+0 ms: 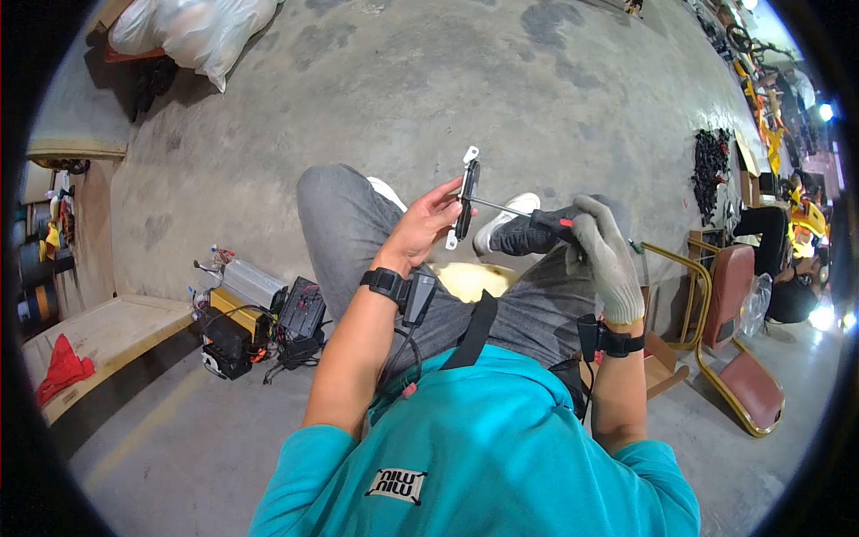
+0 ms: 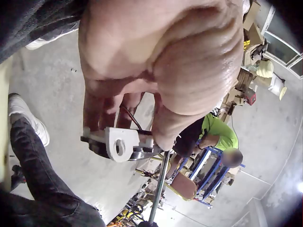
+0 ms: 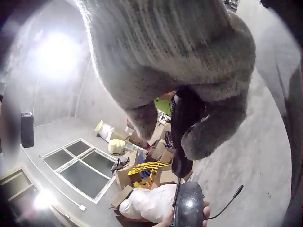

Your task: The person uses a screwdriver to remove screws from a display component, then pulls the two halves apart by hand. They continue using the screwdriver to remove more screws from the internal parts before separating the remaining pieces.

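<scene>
My bare left hand (image 1: pixel 424 225) grips a dark, narrow part (image 1: pixel 465 201) with white tabs at both ends, held upright above the lap. In the left wrist view, one white tab (image 2: pixel 122 144) with a hole faces the camera below the hand (image 2: pixel 161 56). The gloved right hand (image 1: pixel 607 255) holds a screwdriver (image 1: pixel 548 220) by its black and red handle. Its metal shaft reaches across to the part's side; whether the tip sits in a screw is hidden. In the right wrist view, gloved fingers (image 3: pixel 208 127) curl round the dark handle (image 3: pixel 182 137), with a glossy black housing (image 3: pixel 188 205) beyond it.
Electronic units with cables (image 1: pixel 259 309) lie on the floor at left, beside a low wooden platform (image 1: pixel 125 336) bearing a red cloth (image 1: pixel 63 367). A tipped chair (image 1: pixel 747 385) is at right. White bags (image 1: pixel 192 36) stand at upper left. Another person (image 2: pixel 220 139) is in the background.
</scene>
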Tool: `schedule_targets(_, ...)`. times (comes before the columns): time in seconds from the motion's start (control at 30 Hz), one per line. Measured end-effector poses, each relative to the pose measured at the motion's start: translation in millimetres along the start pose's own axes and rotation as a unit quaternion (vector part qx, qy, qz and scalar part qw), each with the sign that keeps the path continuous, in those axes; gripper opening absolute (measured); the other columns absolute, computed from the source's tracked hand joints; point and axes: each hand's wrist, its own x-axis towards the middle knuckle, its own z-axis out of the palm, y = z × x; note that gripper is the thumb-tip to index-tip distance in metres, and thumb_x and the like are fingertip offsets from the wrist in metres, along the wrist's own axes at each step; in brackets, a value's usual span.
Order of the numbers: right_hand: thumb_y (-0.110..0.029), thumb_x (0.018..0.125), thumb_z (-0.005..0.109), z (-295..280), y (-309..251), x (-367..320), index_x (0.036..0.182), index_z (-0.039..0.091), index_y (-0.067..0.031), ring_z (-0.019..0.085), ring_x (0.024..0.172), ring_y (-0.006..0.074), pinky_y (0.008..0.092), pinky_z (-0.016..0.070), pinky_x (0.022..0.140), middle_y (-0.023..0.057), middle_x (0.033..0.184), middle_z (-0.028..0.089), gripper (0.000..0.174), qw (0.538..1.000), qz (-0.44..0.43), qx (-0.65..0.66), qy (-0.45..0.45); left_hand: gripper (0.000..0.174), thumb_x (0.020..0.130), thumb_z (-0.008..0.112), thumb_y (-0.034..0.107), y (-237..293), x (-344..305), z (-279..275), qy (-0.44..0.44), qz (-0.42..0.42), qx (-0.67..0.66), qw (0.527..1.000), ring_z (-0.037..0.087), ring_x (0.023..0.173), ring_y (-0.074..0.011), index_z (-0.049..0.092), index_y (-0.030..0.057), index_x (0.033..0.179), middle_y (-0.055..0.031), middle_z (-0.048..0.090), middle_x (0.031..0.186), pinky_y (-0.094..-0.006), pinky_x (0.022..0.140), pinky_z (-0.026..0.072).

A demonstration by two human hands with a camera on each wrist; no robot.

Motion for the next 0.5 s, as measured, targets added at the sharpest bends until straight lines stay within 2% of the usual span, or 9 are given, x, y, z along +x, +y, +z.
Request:
schedule_targets(0.07,-0.031,0.097,0.058,7,16,5,0.123,0.056,0.0017,0.056,0.063,0.0092,0.0243,0.0465,0.056,0.0053,0.085,0.061,0.042,0.979,-0.183,-0.054,0.071,0.058,0.098,0.061,0.011,1,1,1,-0.001,0.001,-0.002,1.000,0.063,0.114,-0.0206,0.036,0.0049,0.151,-0.0060,0.061,0.116,-0.0293,0.092,0.0531)
schedule_targets(0.2,-0.031,0.097,0.058,-1,-4,-3,0.126,0.055,0.0012,0.057,0.065,0.0098,0.0245,0.0472,0.057,0.0063,0.087,0.062,0.044,0.986,-0.136,-0.089,0.036,0.058,0.098,0.061,0.011,3,1,1,-0.012,0.014,-0.010,1.000,0.063,0.113,-0.0198,0.037,0.0053,0.150,-0.0062,0.061,0.117,-0.0287,0.091,0.0538)
schedule_targets(0.27,-0.021,0.092,0.063,-4,-18,-5,0.129,0.052,0.0028,0.058,0.070,0.0111,0.0258,0.0493,0.062,0.0073,0.090,0.062,0.046,0.998,-0.027,-0.058,0.014,0.057,0.098,0.061,0.011,3,0,2,-0.020,0.015,0.000,1.000,0.063,0.113,-0.0196,0.037,0.0054,0.150,-0.0064,0.061,0.117,-0.0286,0.090,0.0540)
schedule_targets(0.4,-0.023,0.093,0.063,4,-10,-8,0.127,0.054,0.0026,0.058,0.068,0.0106,0.0251,0.0488,0.060,0.0067,0.088,0.062,0.044,0.997,-0.057,-0.028,0.040,0.057,0.098,0.061,0.012,3,0,2,-0.029,0.022,-0.015,0.999,0.063,0.114,-0.0193,0.038,0.0060,0.150,-0.0065,0.061,0.117,-0.0291,0.091,0.0532)
schedule_targets(0.47,-0.030,0.096,0.059,4,7,-1,0.125,0.055,0.0029,0.057,0.065,0.0102,0.0242,0.0472,0.056,0.0063,0.086,0.061,0.044,0.972,-0.210,-0.081,0.062,0.057,0.098,0.061,0.012,5,2,3,-0.027,0.029,-0.018,0.999,0.063,0.114,-0.0193,0.038,0.0062,0.150,-0.0066,0.061,0.117,-0.0294,0.091,0.0529)
schedule_targets(0.5,-0.030,0.096,0.059,4,2,-3,0.125,0.055,0.0029,0.057,0.065,0.0102,0.0242,0.0472,0.056,0.0063,0.086,0.061,0.044,0.972,-0.211,-0.082,0.062,0.057,0.098,0.061,0.013,7,3,4,-0.027,0.030,-0.015,0.999,0.063,0.114,-0.0194,0.038,0.0063,0.150,-0.0067,0.061,0.117,-0.0294,0.092,0.0530)
